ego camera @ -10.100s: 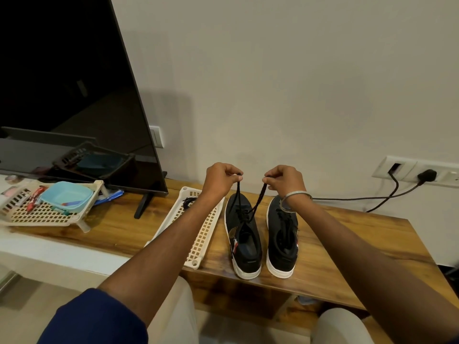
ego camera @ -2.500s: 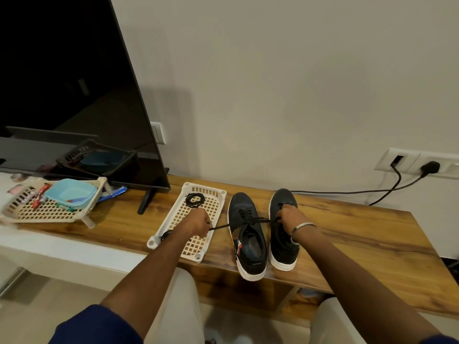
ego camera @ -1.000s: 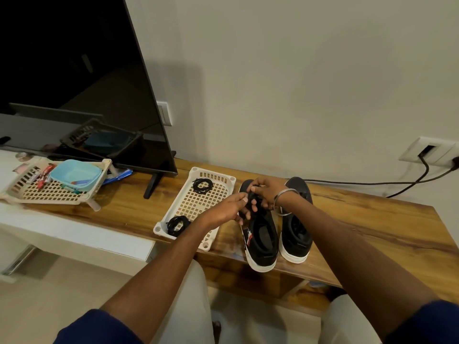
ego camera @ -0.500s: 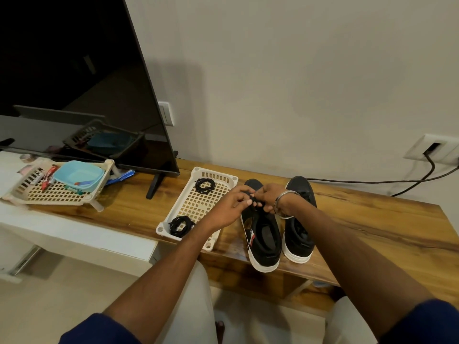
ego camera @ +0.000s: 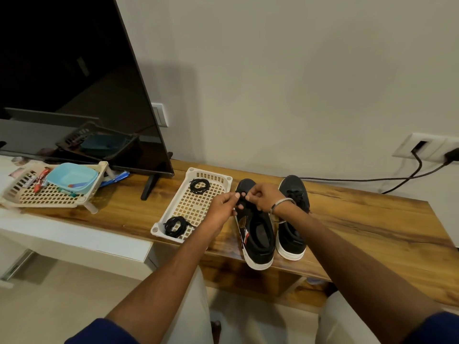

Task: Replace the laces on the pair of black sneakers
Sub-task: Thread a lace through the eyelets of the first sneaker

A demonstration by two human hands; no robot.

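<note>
Wooden desk [ego camera: 360, 219] carries both sneakers; over the left sneaker [ego camera: 255, 234] I see my left hand [ego camera: 223, 204] and right hand [ego camera: 265, 197] pinching its black lace [ego camera: 242, 198] (fingertips closed together).

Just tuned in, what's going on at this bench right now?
A person is relacing a pair of black sneakers on a wooden bench. Both hands, the left hand and the right hand, pinch a black lace over the front of the left sneaker. The right sneaker stands beside it, untouched. Two coiled black laces, the far coil and the near coil, lie in the white tray to the left.
</note>
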